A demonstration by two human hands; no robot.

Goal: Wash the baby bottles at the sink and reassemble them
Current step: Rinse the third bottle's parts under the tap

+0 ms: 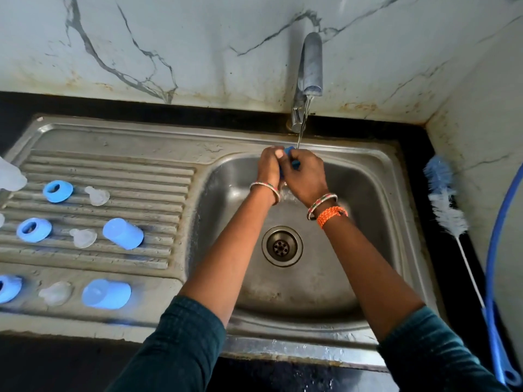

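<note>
Both hands meet over the steel sink basin under a thin stream from the tap. My left hand and my right hand both grip a small blue bottle part, mostly hidden between the fingers. On the draining board lie blue collar rings, clear teats and two blue caps. A clear bottle shows partly at the left edge.
A blue and white bottle brush leans on the counter right of the sink, its handle reaching toward me. A blue hose curves beside it. The marble wall closes in behind and to the right. The drain is open.
</note>
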